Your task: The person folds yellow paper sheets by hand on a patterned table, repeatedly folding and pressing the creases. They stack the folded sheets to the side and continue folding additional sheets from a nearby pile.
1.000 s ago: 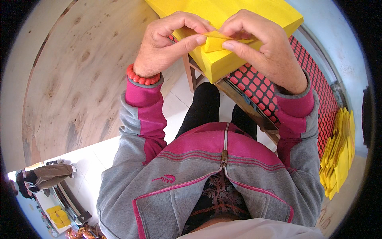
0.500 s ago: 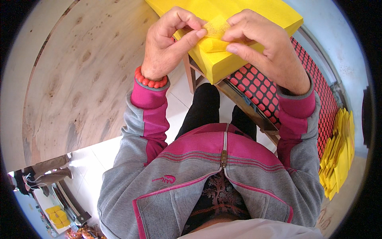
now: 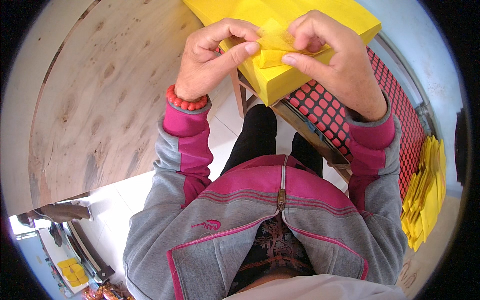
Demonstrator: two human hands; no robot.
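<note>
Between my hands is a thin, slightly see-through piece of yellow cloth (image 3: 276,36), folded over in a thick roll along its near side. My left hand (image 3: 204,62), wearing a red bead bracelet (image 3: 186,102), pinches the cloth's left edge between thumb and forefinger. On the other side, my right hand (image 3: 345,62) has its thumb against the near fold. Its fingers curl at the cloth's right edge, and their tips are partly hidden. Directly underneath lies a thick yellow stack (image 3: 282,82) with a smooth top and square corners.
A wooden board tabletop (image 3: 100,110) stretches along the left. Under the stack is a seat with red-and-black netted covering (image 3: 327,112). Folded yellow pieces (image 3: 424,195) hang or lean at the right. A person's leg (image 3: 65,212) shows at the lower left.
My right fingers have lifted and drawn back from the fold, while the thumb stays on it. My left hand has shifted slightly down. More of the thin cloth is spread between them.
</note>
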